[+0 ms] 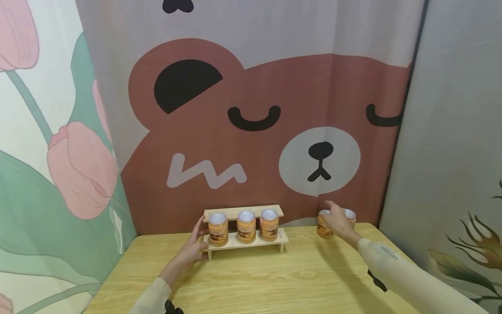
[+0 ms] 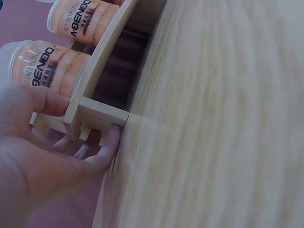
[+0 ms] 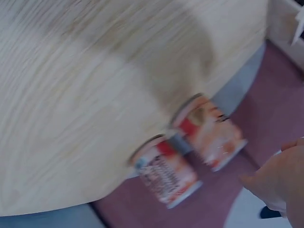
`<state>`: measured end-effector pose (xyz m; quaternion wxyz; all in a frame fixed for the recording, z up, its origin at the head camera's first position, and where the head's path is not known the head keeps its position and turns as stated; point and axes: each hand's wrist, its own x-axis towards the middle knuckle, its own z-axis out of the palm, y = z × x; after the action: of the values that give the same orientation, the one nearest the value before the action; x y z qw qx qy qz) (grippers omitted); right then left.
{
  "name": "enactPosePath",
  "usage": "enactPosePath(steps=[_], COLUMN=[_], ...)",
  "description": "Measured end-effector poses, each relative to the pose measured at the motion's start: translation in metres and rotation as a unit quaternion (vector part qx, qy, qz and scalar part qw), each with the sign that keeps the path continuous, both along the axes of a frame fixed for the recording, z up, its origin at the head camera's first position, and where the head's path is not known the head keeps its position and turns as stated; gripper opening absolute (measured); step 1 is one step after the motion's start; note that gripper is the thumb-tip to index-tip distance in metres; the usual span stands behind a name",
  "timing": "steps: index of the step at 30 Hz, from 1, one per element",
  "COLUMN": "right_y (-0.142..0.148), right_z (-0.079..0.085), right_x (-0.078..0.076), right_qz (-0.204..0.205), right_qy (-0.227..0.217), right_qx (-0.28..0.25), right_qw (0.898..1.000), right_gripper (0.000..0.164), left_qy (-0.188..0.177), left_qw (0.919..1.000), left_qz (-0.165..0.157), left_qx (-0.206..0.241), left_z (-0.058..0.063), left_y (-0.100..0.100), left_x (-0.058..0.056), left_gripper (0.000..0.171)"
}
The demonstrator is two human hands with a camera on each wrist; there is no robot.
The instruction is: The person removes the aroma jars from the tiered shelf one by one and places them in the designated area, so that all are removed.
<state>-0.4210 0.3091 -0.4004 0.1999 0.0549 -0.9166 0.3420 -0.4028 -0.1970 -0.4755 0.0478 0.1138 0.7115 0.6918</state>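
A small two-tier wooden rack (image 1: 282,238) stands on the table with three orange cans in a row: a left can (image 1: 218,230), a middle can (image 1: 246,227) and a right can (image 1: 269,226). My left hand (image 1: 191,249) grips the rack's left end; in the left wrist view, its fingers (image 2: 108,145) curl against the end piece. To the right, two more orange cans stand side by side, the nearer one (image 1: 323,227) and another (image 1: 350,214). Over them is my right hand (image 1: 340,222), partly covering them in the head view. The right wrist view shows this hand (image 3: 280,185) apart from both cans (image 3: 209,133).
The light wooden table (image 1: 298,279) has rounded back corners. Right behind it hangs a curtain (image 1: 298,96) with a bear print. A tulip-print curtain (image 1: 35,187) borders the left side, and a grey one (image 1: 451,131) the right.
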Motion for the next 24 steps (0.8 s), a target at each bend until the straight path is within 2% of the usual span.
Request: enactPosePath(steps=[4,10,14,24], right_y=[-0.021,-0.058,-0.082,-0.119], right_z=[0.008,0.007,0.007,0.005], right_x=[0.009,0.019,0.026,0.040], right_qz=[0.027,0.079,0.102,0.101], right_qy=[0.034,0.104,0.102,0.044], right_qx=[-0.008,-0.040,-0.069,-0.129], right_qw=[0.999,0.991,0.987,0.985], right_gripper=[0.050,0.038,0.036,0.035], left_qy=[-0.002,-0.009,-0.005,-0.007], left_qw=[1.0000,0.9999,0.9999,1.0000], left_qz=[-0.003,0.002,0.001,0.003], left_qx=[0.004,0.009,0.008,0.005], left_z=[-0.001,-0.001,0.000,-0.001], left_y=[-0.001,0.001,0.001,0.002], left_x=[-0.002,-0.003,-0.002,-0.002], left_gripper=[0.109,0.109,0.108,0.110])
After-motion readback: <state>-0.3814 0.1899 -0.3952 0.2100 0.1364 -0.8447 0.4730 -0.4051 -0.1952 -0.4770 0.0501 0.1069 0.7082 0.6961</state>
